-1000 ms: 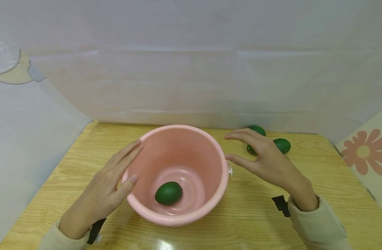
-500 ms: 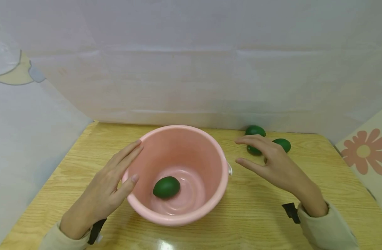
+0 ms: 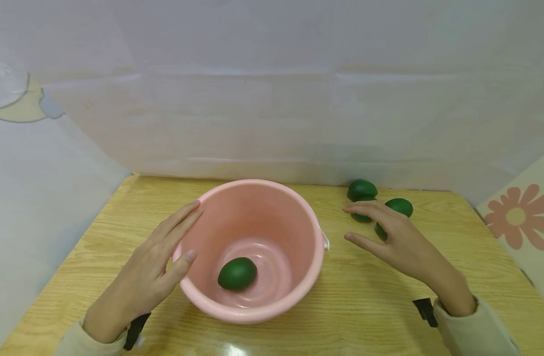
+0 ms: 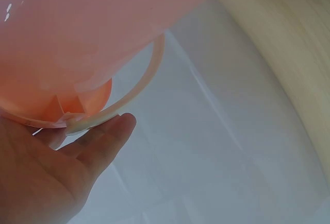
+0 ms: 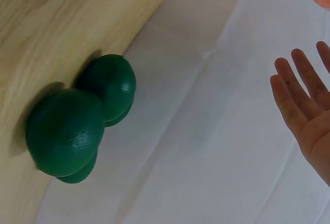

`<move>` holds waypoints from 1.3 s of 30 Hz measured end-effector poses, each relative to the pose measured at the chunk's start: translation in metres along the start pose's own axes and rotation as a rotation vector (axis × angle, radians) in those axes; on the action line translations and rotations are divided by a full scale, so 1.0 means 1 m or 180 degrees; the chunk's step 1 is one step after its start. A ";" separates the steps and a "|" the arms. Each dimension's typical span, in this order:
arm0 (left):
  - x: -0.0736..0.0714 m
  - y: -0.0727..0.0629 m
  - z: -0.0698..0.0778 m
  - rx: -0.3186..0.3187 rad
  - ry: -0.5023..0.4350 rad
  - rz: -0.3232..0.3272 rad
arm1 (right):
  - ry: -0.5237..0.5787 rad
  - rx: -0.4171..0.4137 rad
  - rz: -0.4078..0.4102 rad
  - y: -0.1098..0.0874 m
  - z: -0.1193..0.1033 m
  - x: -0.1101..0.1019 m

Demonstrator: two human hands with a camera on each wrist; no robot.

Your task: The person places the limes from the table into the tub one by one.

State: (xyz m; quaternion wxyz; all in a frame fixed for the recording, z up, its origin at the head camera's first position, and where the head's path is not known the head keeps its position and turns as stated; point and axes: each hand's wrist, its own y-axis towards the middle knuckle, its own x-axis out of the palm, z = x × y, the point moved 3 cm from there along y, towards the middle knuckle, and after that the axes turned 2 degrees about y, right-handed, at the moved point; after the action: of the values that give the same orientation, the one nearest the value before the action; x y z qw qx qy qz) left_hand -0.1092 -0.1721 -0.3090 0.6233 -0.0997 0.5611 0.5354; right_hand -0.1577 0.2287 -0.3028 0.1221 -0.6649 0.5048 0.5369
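Note:
A pink bucket (image 3: pixel 316 267) stands on the table with one dark green, smooth oval fruit (image 3: pixel 237 273) lying at its bottom. My left hand (image 3: pixel 149 277) rests on the left side of the rim, fingers fairly straight; the left wrist view shows those fingers (image 4: pixel 111 144) beside the handle (image 4: pixel 147 82). To the right of the bucket, my right hand (image 3: pixel 398 240) hovers with fingers spread and nothing in it. Several more green fruits (image 3: pixel 362 190) lie in a group at the back right, partly hidden behind that hand. Two of them (image 5: pixel 67 131) loom large in the right wrist view.
A wooden table (image 3: pixel 343 316) carries everything. White printed cloth (image 3: pixel 263 99) hangs behind it and along the sides. The bucket's pale handle pivot (image 3: pixel 326 242) sticks out on the right. A black strap (image 3: pixel 425 311) sits at the right sleeve.
My right hand has drawn back to the right, away from the bucket, uncovering more of the fruits behind. The fruit in the bucket has rocked slightly. My left hand stays on the rim.

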 end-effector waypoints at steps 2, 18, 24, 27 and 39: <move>0.000 0.000 0.000 -0.0013 -0.0008 -0.0014 | -0.0018 0.0045 -0.0020 -0.003 0.003 0.001; 0.000 -0.002 0.000 -0.0005 -0.0043 -0.0002 | -0.0051 0.0125 0.0056 -0.018 0.025 0.006; 0.000 -0.001 0.000 -0.0007 -0.0057 -0.0006 | -0.0123 0.0139 0.0101 -0.023 0.038 0.006; 0.000 -0.001 0.000 -0.0010 -0.0058 -0.0009 | -0.0158 0.0134 0.0107 -0.026 0.043 0.007; 0.000 0.000 -0.001 -0.0019 -0.0022 -0.0003 | -0.0168 0.0067 0.0159 -0.031 0.058 0.008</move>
State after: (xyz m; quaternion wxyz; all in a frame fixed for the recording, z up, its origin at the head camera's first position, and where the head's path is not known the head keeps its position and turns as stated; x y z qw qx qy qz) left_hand -0.1094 -0.1725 -0.3095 0.6253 -0.0999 0.5573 0.5371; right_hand -0.1675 0.2797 -0.3443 0.1290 -0.6363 0.5234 0.5518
